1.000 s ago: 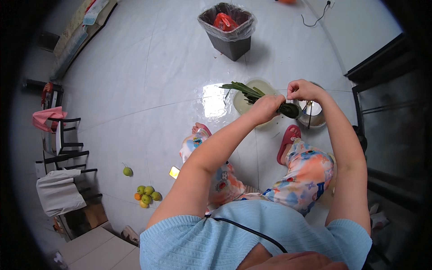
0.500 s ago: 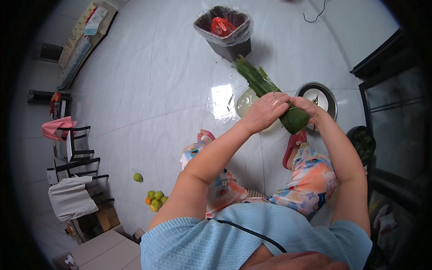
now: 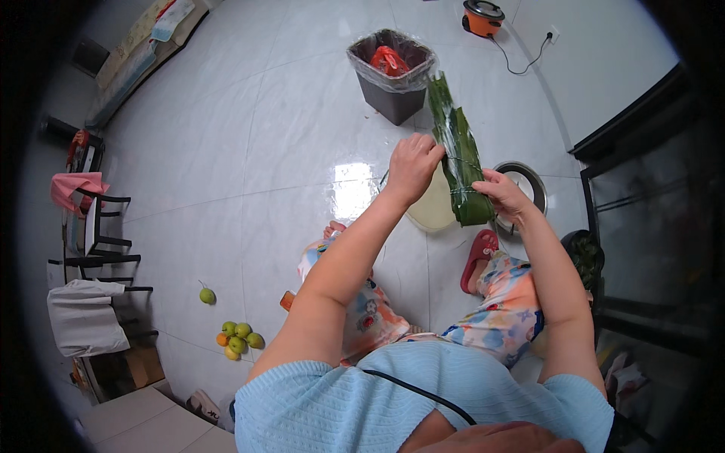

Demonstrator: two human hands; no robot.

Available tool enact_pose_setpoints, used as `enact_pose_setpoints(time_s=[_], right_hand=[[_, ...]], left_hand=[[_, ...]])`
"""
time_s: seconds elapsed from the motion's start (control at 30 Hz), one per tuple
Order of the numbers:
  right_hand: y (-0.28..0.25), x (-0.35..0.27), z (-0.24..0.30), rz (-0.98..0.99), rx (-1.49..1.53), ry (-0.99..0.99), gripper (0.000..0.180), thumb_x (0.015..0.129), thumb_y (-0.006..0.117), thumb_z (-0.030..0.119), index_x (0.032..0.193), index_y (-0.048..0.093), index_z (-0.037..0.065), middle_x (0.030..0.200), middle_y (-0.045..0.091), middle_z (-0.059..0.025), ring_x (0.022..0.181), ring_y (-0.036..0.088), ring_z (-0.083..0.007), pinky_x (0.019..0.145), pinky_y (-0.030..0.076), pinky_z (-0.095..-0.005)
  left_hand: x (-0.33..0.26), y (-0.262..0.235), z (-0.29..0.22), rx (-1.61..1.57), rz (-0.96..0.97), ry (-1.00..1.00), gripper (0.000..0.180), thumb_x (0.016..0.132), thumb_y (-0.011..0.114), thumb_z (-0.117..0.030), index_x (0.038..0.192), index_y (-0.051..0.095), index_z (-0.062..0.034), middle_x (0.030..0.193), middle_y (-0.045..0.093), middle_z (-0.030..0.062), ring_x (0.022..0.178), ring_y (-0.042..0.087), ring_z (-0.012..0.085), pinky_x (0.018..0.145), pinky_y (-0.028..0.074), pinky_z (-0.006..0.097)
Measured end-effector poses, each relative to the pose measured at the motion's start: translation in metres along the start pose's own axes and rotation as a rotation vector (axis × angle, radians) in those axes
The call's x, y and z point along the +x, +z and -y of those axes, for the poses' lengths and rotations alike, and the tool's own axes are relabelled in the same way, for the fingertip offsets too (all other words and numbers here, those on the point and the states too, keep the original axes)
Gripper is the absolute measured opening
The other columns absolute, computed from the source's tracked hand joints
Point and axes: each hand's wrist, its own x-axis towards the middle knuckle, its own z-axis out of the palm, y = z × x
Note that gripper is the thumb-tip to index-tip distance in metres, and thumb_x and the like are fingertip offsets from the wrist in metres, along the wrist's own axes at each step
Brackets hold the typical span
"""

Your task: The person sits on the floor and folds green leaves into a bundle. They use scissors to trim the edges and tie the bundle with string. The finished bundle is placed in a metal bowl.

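Note:
In front of me stands a long bundle of green leaves (image 3: 470, 205), its folded end toward me and its loose leaf ends pointing away. Thin ties cross its middle and lower part. My right hand (image 3: 504, 195) grips the lower right side of the bundle, thumb and fingers closed on it. At the left edge of the bundle is my left hand (image 3: 415, 162), its fingers curled shut. What those fingers pinch is too small to make out. Beneath the bundle, a pale round basin (image 3: 432, 211) is partly hidden.
A metal basin (image 3: 541, 185) sits right of the bundle. Beyond stands a lined trash bin (image 3: 393, 102); an orange electric cooker (image 3: 482, 19) is farther back. Green and yellow fruit (image 3: 236, 344) lies at left, near chairs (image 3: 94, 226). A dark container (image 3: 583, 257) is at right.
The leaf bundle has turned from a leftward slant to more upright. My left hand has shifted from around the bundle to its left edge; my right hand still holds it. The view has shifted.

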Motion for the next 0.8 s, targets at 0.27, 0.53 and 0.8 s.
enact_pose_setpoints(time_s=[0.27,0.53,0.8], right_hand=[[0.008,0.003,-0.003,-0.111,0.005,-0.082,0.037,0.091,0.067,0.018,0.124,0.058,0.005,0.1,0.067,-0.0004,0.079,0.062,-0.0069,0.064,0.048,-0.0205],[0.033,0.006,-0.007,-0.047,-0.036,-0.067,0.045,0.091,0.067,0.014,0.131,0.054,0.0,0.113,0.065,-0.0059,0.097,0.064,-0.0129,0.083,0.051,-0.0262],[0.021,0.022,-0.018,-0.142,-0.489,-0.214,0.05,0.089,0.071,0.028,0.128,0.056,0.0,0.091,0.07,-0.0046,0.079,0.065,-0.0126,0.07,0.051,-0.0268]], left_hand=[[-0.01,0.011,0.015,-0.884,0.244,-0.666,0.021,0.095,0.061,-0.028,0.101,0.064,-0.0076,0.097,0.068,0.0067,0.096,0.065,0.0244,0.082,0.053,0.038],[-0.009,0.011,0.007,-1.798,0.347,-0.956,0.028,0.098,0.061,-0.027,0.109,0.058,-0.0019,0.095,0.063,0.0027,0.083,0.06,0.0119,0.081,0.05,0.028],[-0.009,0.03,0.013,-1.689,0.339,-1.059,0.026,0.09,0.069,-0.021,0.105,0.06,-0.0009,0.089,0.065,0.0047,0.074,0.061,0.0122,0.068,0.052,0.029]])
